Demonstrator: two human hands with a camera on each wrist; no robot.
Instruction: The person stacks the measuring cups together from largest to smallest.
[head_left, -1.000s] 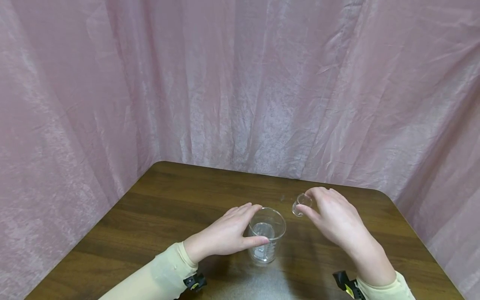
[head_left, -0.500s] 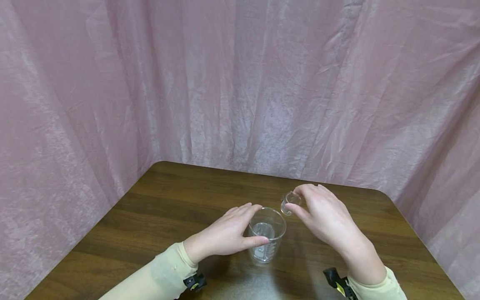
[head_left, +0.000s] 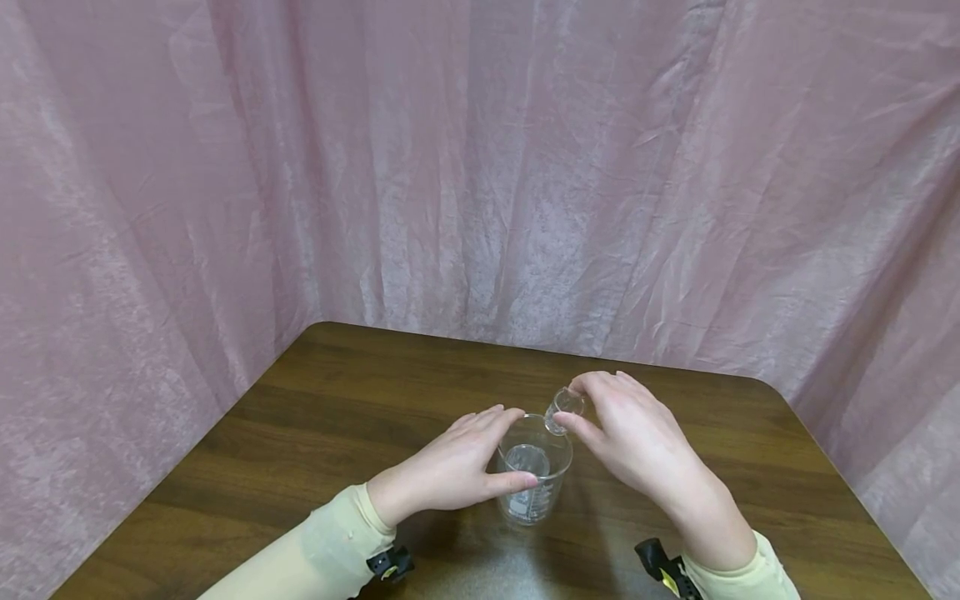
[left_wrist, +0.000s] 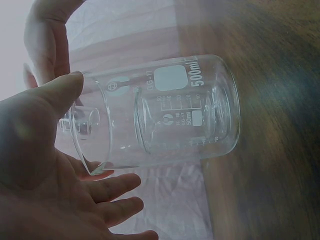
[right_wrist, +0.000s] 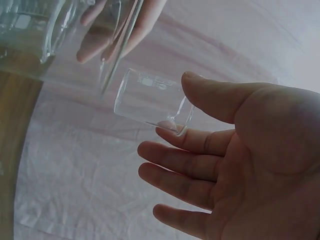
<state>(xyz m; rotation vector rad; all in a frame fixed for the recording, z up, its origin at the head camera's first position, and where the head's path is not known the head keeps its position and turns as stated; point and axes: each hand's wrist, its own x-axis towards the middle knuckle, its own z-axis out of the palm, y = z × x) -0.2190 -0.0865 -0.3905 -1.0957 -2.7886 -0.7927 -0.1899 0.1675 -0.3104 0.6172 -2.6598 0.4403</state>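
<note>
My left hand (head_left: pixel 465 467) holds a large clear glass beaker (head_left: pixel 557 467) by its rim, thumb on the near side and forefinger on the far side. The beaker stands upright on the table, and the left wrist view shows its white "500ml" print. A smaller beaker (left_wrist: pixel 175 120), printed "50ml", sits inside it. My right hand (head_left: pixel 637 433) pinches a tiny glass beaker (right_wrist: pixel 152 102) near its rim between thumb and forefinger, with the other fingers extended. This tiny beaker is upright in the air, just beside the large beaker's far right rim; whether they touch I cannot tell.
The brown wooden table (head_left: pixel 360 375) has rounded far corners. Pink velvety curtains (head_left: pixel 480 183) hang behind it and along both sides. A black wrist strap (head_left: pixel 390 564) shows below each cuff.
My right hand has moved left with the tiny beaker, from well right of the large beaker to beside its rim. The left hand and large beaker have stayed in place.
</note>
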